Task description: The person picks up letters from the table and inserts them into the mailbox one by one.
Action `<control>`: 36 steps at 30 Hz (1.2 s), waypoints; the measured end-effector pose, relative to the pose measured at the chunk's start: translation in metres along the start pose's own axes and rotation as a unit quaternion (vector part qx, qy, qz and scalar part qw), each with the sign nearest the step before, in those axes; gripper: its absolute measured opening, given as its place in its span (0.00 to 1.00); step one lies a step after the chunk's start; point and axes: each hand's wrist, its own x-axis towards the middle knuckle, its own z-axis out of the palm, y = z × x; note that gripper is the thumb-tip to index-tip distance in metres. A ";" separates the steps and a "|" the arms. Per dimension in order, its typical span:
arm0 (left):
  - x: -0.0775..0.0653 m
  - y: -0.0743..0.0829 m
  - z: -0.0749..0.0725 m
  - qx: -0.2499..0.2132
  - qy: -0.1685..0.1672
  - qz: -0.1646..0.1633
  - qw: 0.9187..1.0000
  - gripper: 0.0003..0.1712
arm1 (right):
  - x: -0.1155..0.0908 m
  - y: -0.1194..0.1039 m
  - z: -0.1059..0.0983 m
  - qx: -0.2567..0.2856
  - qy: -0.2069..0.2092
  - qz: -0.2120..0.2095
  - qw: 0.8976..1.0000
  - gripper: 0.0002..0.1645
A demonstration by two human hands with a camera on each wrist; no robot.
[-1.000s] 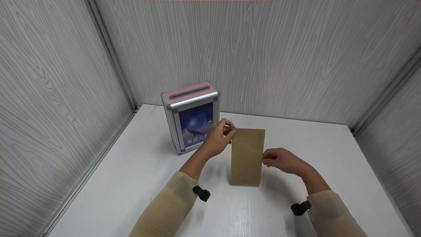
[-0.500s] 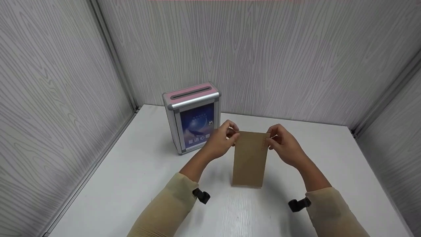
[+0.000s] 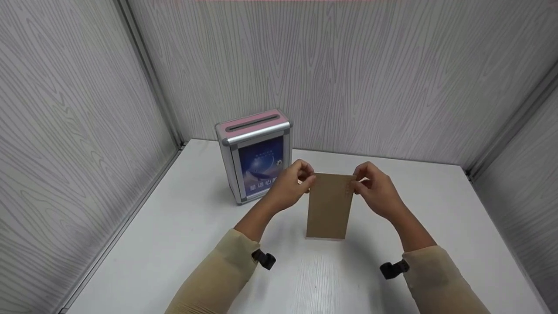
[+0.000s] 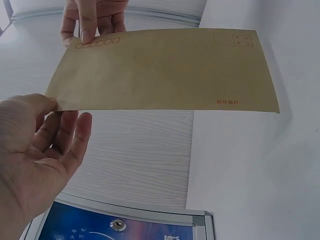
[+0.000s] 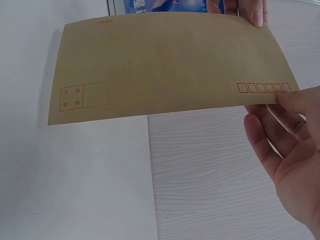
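Note:
A brown paper envelope [image 3: 329,207] hangs lengthwise down between my two hands, over the white table. My left hand [image 3: 290,185] pinches its upper left corner between thumb and fingers. At the upper right corner, my right hand [image 3: 378,189] pinches it the same way. Red postcode boxes and a stamp square are printed on the envelope [image 4: 165,72], seen in the left wrist view. In the right wrist view the right thumb lies over the last postcode boxes. To the left of the envelope stands an upright box [image 3: 255,157] with a pink slotted top and a blue picture front.
The white table [image 3: 183,244] spreads out around the hands. Grey wood-patterned panels [image 3: 331,74] wall it in at the back and both sides. A small round lock [image 4: 118,225] sits on the box's front. Each sleeve carries a small black wrist camera [image 3: 263,259].
My right hand has moved up from the envelope's right side to its upper right corner and now pinches it there. The envelope's lower edge has lifted slightly.

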 end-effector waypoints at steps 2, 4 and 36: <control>0.000 0.000 -0.001 0.005 0.001 -0.001 1.000 0.06 | 0.001 0.000 0.001 0.000 0.001 -0.002 1.000 0.11; -0.001 0.000 -0.003 0.008 0.002 -0.003 1.000 0.07 | 0.002 -0.001 0.002 0.001 0.002 -0.002 1.000 0.11; -0.023 0.026 -0.027 0.079 0.141 0.096 0.982 0.06 | 0.023 -0.052 0.009 -0.077 0.049 -0.076 0.993 0.06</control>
